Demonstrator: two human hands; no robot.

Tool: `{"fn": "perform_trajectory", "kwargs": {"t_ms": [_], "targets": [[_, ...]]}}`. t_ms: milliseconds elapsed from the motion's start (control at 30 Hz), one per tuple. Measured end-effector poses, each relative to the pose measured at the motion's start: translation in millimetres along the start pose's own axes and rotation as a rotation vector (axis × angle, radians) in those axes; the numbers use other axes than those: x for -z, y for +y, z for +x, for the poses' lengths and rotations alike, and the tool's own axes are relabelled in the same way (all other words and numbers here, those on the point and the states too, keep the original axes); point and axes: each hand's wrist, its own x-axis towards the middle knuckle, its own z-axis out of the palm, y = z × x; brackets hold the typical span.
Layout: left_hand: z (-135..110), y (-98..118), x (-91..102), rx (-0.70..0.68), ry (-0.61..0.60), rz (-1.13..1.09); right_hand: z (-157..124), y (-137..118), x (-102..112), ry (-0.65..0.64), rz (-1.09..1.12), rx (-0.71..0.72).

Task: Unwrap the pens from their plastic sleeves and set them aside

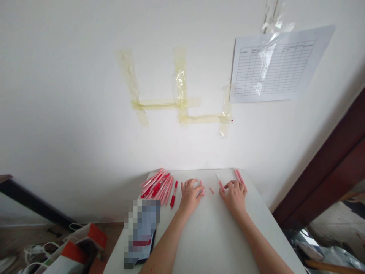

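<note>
My left hand [190,195] rests on the white table [211,232] with its fingers curled over a pink pen part [202,187]. My right hand [235,195] lies a little to the right, fingers bent around a pink pen barrel with a white tip [219,182]. Between the hands lies a small red piece [211,190]. A pile of pink and red pens [158,185] sits left of my left hand, with one red pen [173,194] apart from it. Two pink barrels [238,176] lie beyond my right hand.
The table stands against a white wall with yellowed tape strips [181,99] and a taped printed sheet [273,66]. A blurred-out phone [141,232] lies at the table's left edge. A dark wooden door frame [327,167] is on the right; boxes and cables [68,249] lie on the floor at left.
</note>
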Motion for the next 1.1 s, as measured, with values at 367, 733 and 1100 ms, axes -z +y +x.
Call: {"fn": "perform_trajectory", "kwargs": {"t_ms": [367, 733, 1100], "targets": [[-0.3, 13.5, -10.8, -0.027, -0.027, 0.033, -4.2, -17.8, 5.1, 0.005, 0.136, 0.271], [2.0, 13.7, -13.3, -0.042, -0.001, 0.056, -5.1, -23.2, 5.3, -0.028, 0.109, 0.279], [3.9, 16.6, -9.1, -0.026, -0.016, 0.018, -2.1, -13.4, 3.3, -0.008, 0.17, 0.287]]}}
